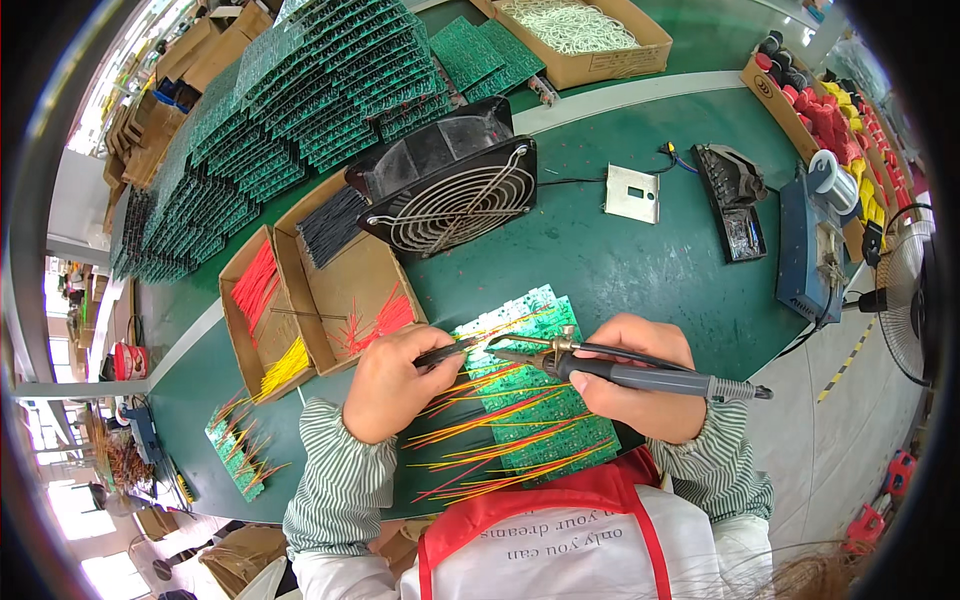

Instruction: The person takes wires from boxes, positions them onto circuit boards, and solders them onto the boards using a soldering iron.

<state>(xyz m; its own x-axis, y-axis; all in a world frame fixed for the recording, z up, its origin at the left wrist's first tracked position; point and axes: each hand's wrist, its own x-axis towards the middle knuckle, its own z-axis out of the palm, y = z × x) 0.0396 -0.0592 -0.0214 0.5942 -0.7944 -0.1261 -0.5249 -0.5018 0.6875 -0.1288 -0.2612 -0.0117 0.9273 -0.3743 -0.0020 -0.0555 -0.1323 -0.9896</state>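
Observation:
A green circuit board panel (545, 432) lies on the bench in front of me, with several red and yellow wires (480, 425) sticking out past its left side. My left hand (392, 378) is closed around dark tweezers (440, 354), their tips over the upper part of the panel beside thin wires. In my right hand (640, 385) is a grey and black soldering iron (650, 377) with a brass-coloured feed guide (562, 340) along it. Its tip points left, close to the tweezers' tips; whether it touches a joint I cannot tell.
A black fan (455, 190) stands beyond the panel. Left of it, cardboard boxes (345, 260) hold black, red and yellow wires. Stacked green boards (310, 90) rise behind. A second wired board (235, 460) lies left; a blue soldering station (808, 245) with a solder spool stands right.

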